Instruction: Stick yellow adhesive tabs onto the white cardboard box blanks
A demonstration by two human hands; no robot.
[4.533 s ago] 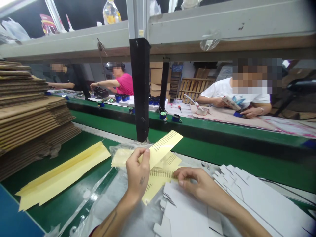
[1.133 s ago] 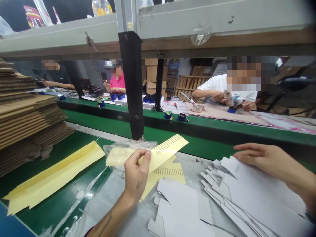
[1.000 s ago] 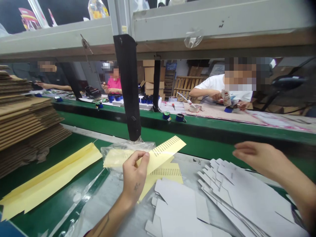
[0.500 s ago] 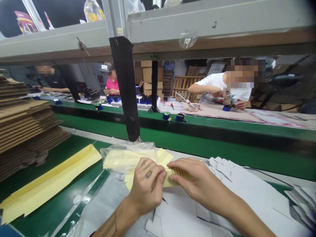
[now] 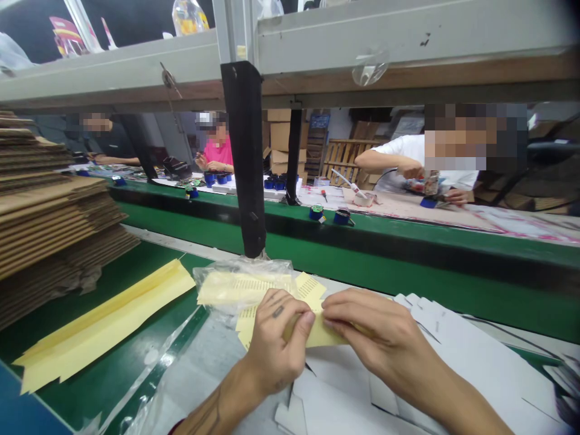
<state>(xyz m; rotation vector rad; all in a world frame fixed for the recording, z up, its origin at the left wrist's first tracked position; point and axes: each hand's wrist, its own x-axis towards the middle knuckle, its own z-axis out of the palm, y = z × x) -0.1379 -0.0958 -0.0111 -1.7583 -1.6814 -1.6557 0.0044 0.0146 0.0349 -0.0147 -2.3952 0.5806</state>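
Between my two hands is a yellow label sheet [image 5: 327, 336], held over a pile of flat white cartons [image 5: 348, 393]. My left hand [image 5: 278, 338] is closed on the sheet's left part, thumb against bent fingers. With thumb and fingertips, my right hand [image 5: 380, 329] pinches the upper edge just to the right, close to the left thumb. Just beyond the hands lie more yellow sheets [image 5: 310, 287] with rows of small print. Some of these sit in a clear plastic bag [image 5: 212, 272]. My fingers hide much of the held sheet.
Long folded yellow paper [image 5: 113, 323] lies on the green table at left, by stacked brown cardboard [image 5: 49, 223]. A black-wrapped post [image 5: 244, 157] stands ahead under a shelf [image 5: 408, 42]. Across the green belt [image 5: 385, 281], which carries blue round parts [image 5: 342, 217], several people work.
The whole view has shifted, so the scene sits slightly further right. My right fingers have closed nearer together at the sheet's upper edge; both hands still hold it.
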